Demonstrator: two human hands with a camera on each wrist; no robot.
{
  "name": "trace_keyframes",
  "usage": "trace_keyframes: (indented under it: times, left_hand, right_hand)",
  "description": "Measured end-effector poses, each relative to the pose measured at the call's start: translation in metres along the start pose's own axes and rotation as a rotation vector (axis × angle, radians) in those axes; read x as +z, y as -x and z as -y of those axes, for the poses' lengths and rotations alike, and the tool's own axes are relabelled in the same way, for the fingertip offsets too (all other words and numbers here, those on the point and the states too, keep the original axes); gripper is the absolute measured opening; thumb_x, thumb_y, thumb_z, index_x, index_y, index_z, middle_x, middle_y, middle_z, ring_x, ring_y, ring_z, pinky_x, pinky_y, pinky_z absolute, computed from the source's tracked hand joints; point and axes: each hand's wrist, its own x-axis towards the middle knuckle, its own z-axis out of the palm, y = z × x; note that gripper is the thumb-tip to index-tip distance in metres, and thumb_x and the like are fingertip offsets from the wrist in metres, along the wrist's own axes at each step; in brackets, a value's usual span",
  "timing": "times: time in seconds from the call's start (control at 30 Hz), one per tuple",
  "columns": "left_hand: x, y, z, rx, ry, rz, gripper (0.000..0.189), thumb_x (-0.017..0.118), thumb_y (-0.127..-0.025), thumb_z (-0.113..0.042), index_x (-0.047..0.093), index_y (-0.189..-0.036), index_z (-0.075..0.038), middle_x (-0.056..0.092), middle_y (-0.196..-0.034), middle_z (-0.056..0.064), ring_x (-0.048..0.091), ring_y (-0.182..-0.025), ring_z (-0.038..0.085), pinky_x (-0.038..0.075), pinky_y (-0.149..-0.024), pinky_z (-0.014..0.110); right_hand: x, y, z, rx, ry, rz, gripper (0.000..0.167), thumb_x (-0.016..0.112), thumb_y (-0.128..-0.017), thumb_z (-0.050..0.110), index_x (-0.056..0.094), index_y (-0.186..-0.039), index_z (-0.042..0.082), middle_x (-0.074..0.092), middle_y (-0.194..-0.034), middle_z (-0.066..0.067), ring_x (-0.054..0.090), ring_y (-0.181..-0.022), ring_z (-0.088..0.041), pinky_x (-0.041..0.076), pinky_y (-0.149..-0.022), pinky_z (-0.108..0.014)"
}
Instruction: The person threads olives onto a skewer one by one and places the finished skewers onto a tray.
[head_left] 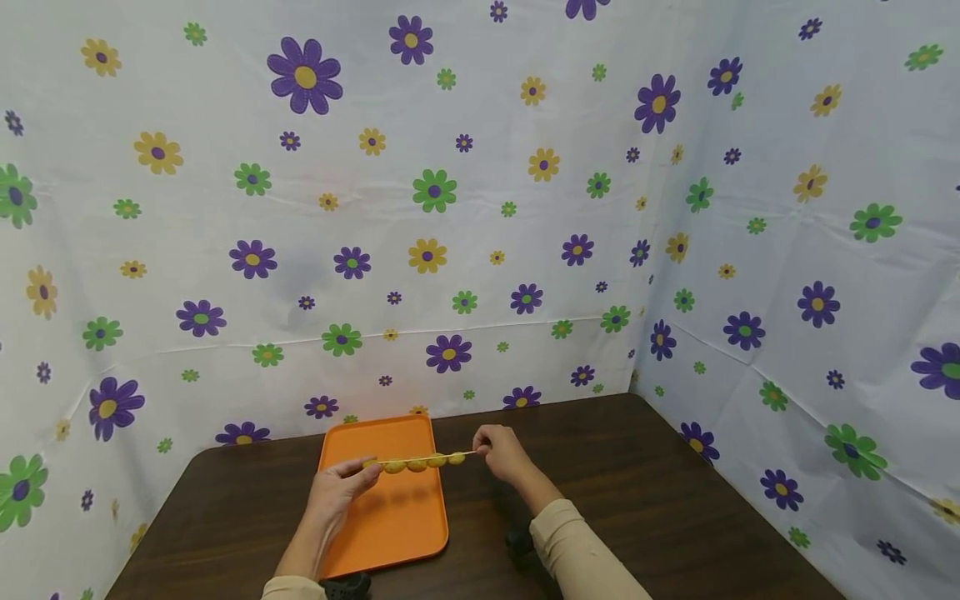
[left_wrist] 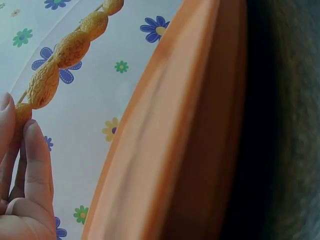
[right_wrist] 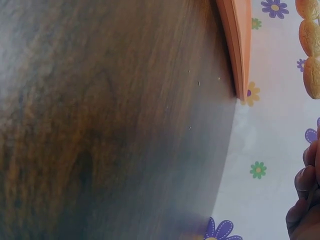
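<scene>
A thin skewer threaded with several yellow-brown, wrinkled oval pieces (head_left: 417, 465) is held nearly level across the middle of the head view. Thumb and fingers of my left hand (head_left: 330, 498) pinch the piece at its left end, and the left wrist view shows that piece (left_wrist: 23, 112) partly covered by the fingertips. My right hand (head_left: 506, 455) pinches the bare stick at the other end. Shadows of the pieces fall on the orange tray (head_left: 390, 529) beneath. In the right wrist view, curled fingers (right_wrist: 306, 181) show at the edge, below the lowest visible piece (right_wrist: 312, 77).
The tray lies on a dark wood-grain table (head_left: 622, 492), towards its left side. A few tiny crumbs (right_wrist: 198, 83) dot the tabletop beside the tray. White cloth (head_left: 480, 225) with purple, green and yellow flowers hangs behind the table and along its sides.
</scene>
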Motion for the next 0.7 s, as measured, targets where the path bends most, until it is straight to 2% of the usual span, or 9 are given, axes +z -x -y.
trace_keyframes:
  times: [0.33,0.53,0.7]
  left_hand:
    - [-0.0018,-0.0002,-0.0001,0.005,0.016,-0.021,0.043,0.076,-0.09,-0.005,0.063,-0.127,0.013,0.07,-0.097,0.004,0.073,-0.094,0.02,0.06,-0.082,0.026]
    - [-0.0046,-0.0012,-0.0012,0.021,0.009,-0.015,0.053,0.074,-0.093,-0.009,0.055,-0.136,0.013,0.069,-0.1,0.003,0.072,-0.093,0.014,0.059,-0.085,0.025]
    - [-0.0087,-0.0019,-0.0033,0.015,-0.003,-0.02,0.059,0.073,-0.094,-0.012,0.049,-0.142,0.013,0.07,-0.102,0.003,0.072,-0.096,0.014,0.058,-0.086,0.024]
  right_hand:
    - [0.0046,0.0009,0.002,-0.027,-0.008,-0.01,0.023,0.067,-0.088,-0.014,0.064,-0.08,0.007,0.06,-0.077,-0.001,0.05,-0.07,-0.013,0.049,-0.063,-0.027]
    - [0.0081,0.0011,0.0056,0.041,-0.063,-0.009,0.018,0.067,-0.09,-0.01,0.065,-0.082,0.006,0.061,-0.079,-0.003,0.05,-0.071,-0.015,0.049,-0.066,-0.028]
    - [0.0099,0.0001,0.0067,0.089,-0.089,-0.015,0.018,0.066,-0.092,-0.009,0.065,-0.084,0.006,0.061,-0.081,-0.004,0.052,-0.073,-0.017,0.051,-0.068,-0.032]
